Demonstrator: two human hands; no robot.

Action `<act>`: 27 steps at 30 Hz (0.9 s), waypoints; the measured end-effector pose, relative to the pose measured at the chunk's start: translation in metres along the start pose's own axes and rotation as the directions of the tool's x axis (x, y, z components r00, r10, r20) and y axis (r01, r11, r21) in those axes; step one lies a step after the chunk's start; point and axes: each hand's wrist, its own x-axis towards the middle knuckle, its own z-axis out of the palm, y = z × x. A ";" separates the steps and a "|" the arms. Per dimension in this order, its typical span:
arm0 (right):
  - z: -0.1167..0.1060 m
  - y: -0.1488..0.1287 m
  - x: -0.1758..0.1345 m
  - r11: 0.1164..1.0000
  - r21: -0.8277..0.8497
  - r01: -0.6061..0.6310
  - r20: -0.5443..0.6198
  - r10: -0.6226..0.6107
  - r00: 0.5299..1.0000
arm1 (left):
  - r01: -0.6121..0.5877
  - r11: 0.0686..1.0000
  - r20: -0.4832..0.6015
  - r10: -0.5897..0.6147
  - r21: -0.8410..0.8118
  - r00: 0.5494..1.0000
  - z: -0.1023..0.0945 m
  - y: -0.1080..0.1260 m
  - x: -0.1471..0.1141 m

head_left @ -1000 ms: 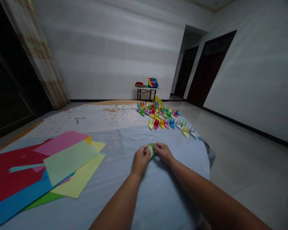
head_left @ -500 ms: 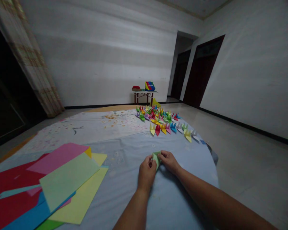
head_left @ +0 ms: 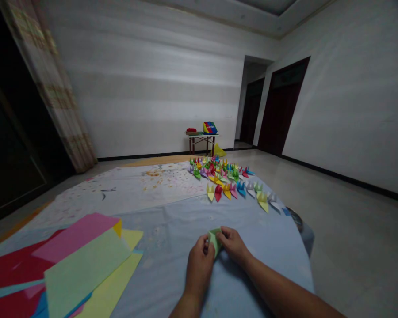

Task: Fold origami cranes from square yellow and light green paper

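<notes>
A small piece of folded light green paper [head_left: 215, 239] is pinched between my two hands over the cloth-covered table. My left hand [head_left: 200, 259] grips its left edge, thumb in front. On the right side, my right hand [head_left: 233, 244] has thumb and fingers closed on the upper edge. The fingers hide part of the folds. Beyond my hands stand many folded paper cranes [head_left: 226, 191] in several colours, the nearest ones in a row. To the left lies a loose pile of coloured paper sheets [head_left: 89, 265], pale green on top of yellow, pink, red and blue.
A patterned tablecloth [head_left: 172, 221] covers the round table. Past its right edge stands a grey stool-like object [head_left: 307, 240], partly hidden. By the far wall a small table [head_left: 202, 136] bears a colourful box [head_left: 210, 128] and a red item [head_left: 191, 130]. A curtain [head_left: 58, 97] hangs at left.
The whole scene sits lower in view, as the camera has tilted up slightly. Both hands still hold the green paper, with little visible change in its folds.
</notes>
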 end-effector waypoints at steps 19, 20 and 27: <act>0.001 0.002 0.003 0.997 0.073 0.018 0.055 -0.022 0.998 | 0.098 0.995 -0.016 -0.098 0.001 0.995 0.004 0.003 0.003; 0.001 0.001 0.003 0.997 0.083 0.009 0.054 -0.014 0.998 | 0.107 0.994 -0.020 -0.107 0.000 0.994 0.004 0.004 0.003; -0.004 -0.006 0.006 0.982 0.187 -0.015 0.091 -0.002 0.996 | 0.132 0.991 -0.035 -0.133 -0.022 0.991 0.002 0.005 0.007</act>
